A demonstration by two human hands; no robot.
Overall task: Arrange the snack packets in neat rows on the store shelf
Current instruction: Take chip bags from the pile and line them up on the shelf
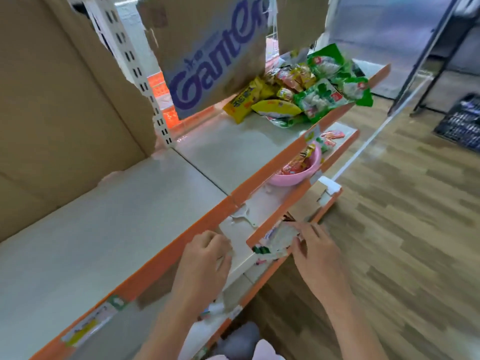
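A loose heap of green, yellow and red snack packets (306, 89) lies at the far end of the top shelf (130, 216). On a lower shelf (242, 253), near its orange edge, my right hand (317, 250) pinches a pale crumpled packet (279, 237). My left hand (207, 258) reaches under the top shelf's edge beside it, fingers curled on the lower shelf; whether it holds anything is hidden. More packets fill a pink bowl (298, 170) further along the second shelf.
A cardboard box (207, 58) with purple lettering stands on the top shelf behind the heap. Large cardboard (52, 100) fills the left. Wooden floor (402, 229) lies to the right, with a dark crate (459, 123) and metal rack legs (428, 61).
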